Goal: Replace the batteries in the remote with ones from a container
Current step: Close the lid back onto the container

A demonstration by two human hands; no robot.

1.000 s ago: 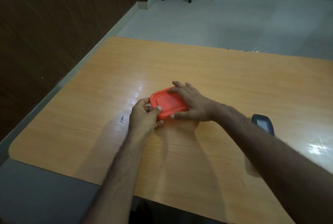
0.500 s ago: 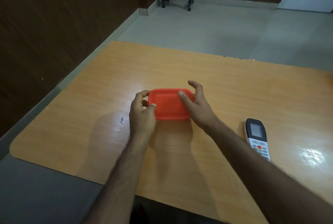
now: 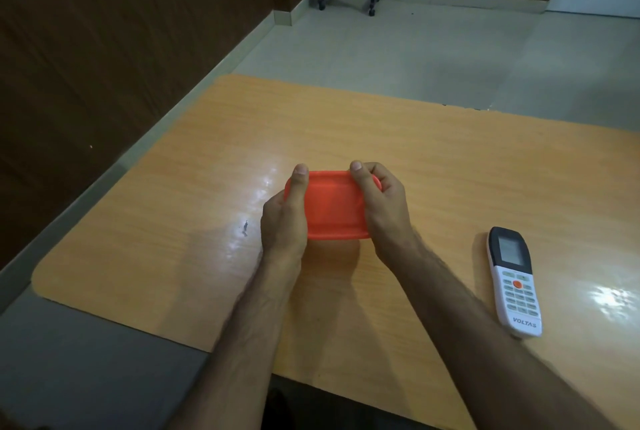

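So the container (image 3: 334, 206) sits right between the two hands, its long axis running left-right across the person, and that's the bit that matters for popping the lid: each hand has one short end. The left hand (image 3: 285, 218) wraps the left end with the thumb laid along the top up to the far edge, and the right hand (image 3: 382, 208) does the same on the right end, fingers curled round the side. Both are gripping it, neither is nearer really. It looks closed, with the orange lid on. I can't tell if it's resting on the tabletop (image 3: 433, 159) or lifted a bit. The remote (image 3: 514, 279) lies off to the right of the right hand, well apart, screen end pointing away. Compared with half a second back, the thumbs have moved from the near corners up onto the lid, and the grip looks tighter and more symmetrical.
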